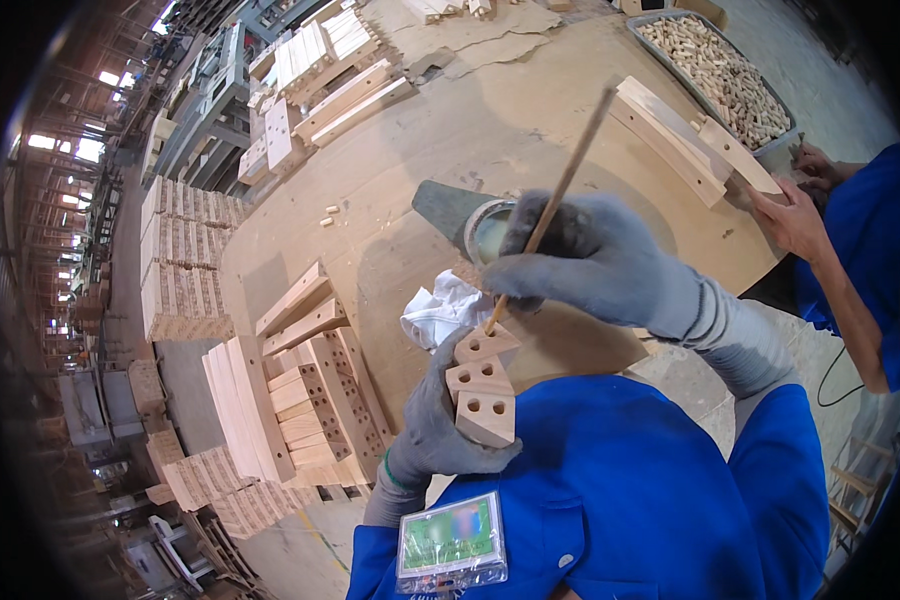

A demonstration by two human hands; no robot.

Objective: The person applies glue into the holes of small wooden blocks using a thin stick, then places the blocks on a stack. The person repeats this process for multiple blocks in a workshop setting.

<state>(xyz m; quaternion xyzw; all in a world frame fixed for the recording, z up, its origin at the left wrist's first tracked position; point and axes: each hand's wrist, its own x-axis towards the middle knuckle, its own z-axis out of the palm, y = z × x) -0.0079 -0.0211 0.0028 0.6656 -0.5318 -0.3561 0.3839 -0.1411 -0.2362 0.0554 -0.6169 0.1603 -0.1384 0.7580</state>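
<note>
3 drilled wooden blocks [486,378]: lined up in the left hand at the near side of the table [370,190], holes exposed.
Left hand [432,425]: grey-gloved; fingers wrapped around the blocks, pressing them together.
Right hand [595,262]: grey-gloved; thumb and fingers pinching a slender wooden stick [575,160].
Stick tip: at a hole in the farthest block; insertion depth cannot be told.
Round container [473,232]: just beside the right hand, partly hidden.
White cloth [444,308]: just beyond the blocks.
Dowels [715,75]: in a tray [692,98], far right.
</note>
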